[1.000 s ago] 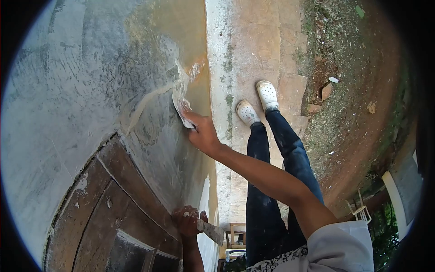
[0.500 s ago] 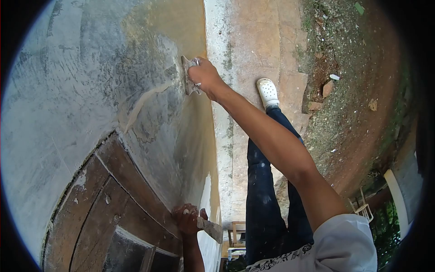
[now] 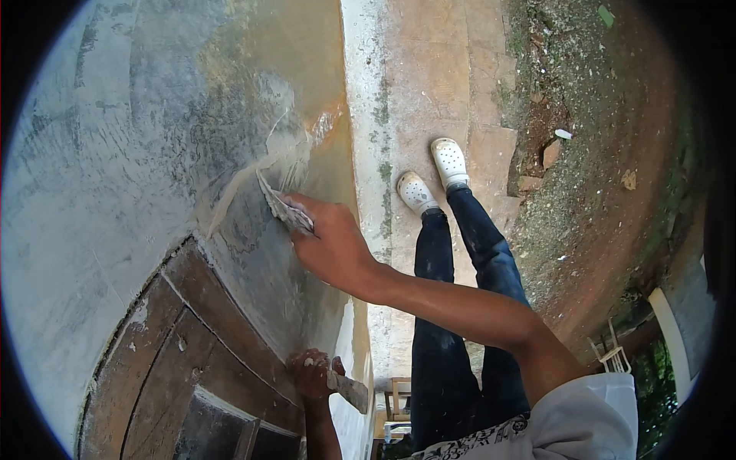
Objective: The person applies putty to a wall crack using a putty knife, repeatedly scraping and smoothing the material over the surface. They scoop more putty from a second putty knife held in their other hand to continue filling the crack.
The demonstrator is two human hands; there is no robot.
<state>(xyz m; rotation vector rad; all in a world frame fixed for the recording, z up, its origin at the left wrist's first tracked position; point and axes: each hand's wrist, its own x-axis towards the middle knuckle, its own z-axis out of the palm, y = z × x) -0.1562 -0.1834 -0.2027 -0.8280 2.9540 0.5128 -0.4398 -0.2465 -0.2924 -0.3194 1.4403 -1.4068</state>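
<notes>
My right hand [image 3: 330,239] grips a putty-smeared scraper [image 3: 290,211], whose blade edge rests against the grey wall [image 3: 138,192]. A pale streak of putty [image 3: 238,184] runs across the wall beside the blade. Lower down, my left hand [image 3: 312,373] is closed around a second putty-coated scraper [image 3: 350,391], held near the edge of the brown wooden frame [image 3: 222,307]. Wet-looking, whitish smears and an orange-brown patch [image 3: 326,123] mark the wall above my right hand.
White clogs [image 3: 449,161] stand on the tiled ledge [image 3: 429,69] along the wall. Beyond its broken edge lie gravelly ground [image 3: 583,207] and a brick piece [image 3: 551,154]. A pale chair [image 3: 613,356] is at the lower right.
My right hand and its scraper have moved down and left along the wall, uncovering the smeared patch. A second clog now shows on the ledge. My left hand has hardly moved.
</notes>
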